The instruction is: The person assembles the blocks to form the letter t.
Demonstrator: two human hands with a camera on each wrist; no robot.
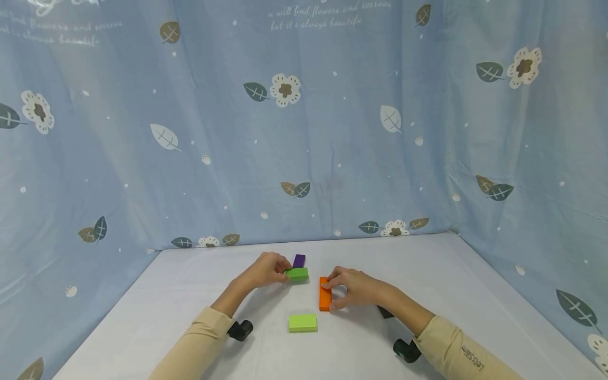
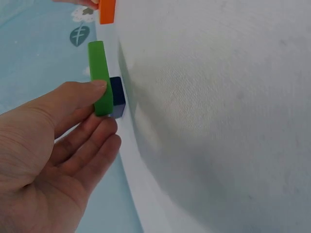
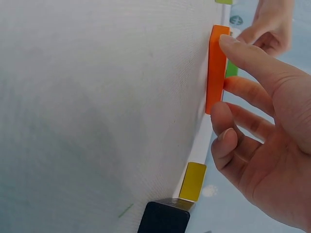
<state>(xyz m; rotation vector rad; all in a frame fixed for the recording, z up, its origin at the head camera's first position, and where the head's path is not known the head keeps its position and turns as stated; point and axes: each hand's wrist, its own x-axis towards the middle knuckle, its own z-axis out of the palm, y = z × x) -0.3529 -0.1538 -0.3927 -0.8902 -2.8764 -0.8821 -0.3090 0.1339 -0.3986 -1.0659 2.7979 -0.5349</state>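
My left hand point(image 1: 269, 270) pinches a green block point(image 1: 297, 274) by its left end, thumb on one face and fingers on the other. A purple block point(image 1: 299, 260) lies just behind it, and the two overlap in the left wrist view. To the right, my right hand point(image 1: 357, 287) holds an orange block point(image 1: 325, 295) lengthwise between thumb and fingers. The thumb lies near one end of that block in the right wrist view, while its other fingers curl beside it. Nearer to me, a lime-green block point(image 1: 302, 323) lies between the two forearms.
A black block point(image 1: 386, 312) shows partly from under the right forearm. Close to it in the right wrist view is a yellow block point(image 3: 193, 181). White cloth covers the table point(image 1: 199, 279), and a blue patterned curtain point(image 1: 332, 132) hangs around its back and sides.
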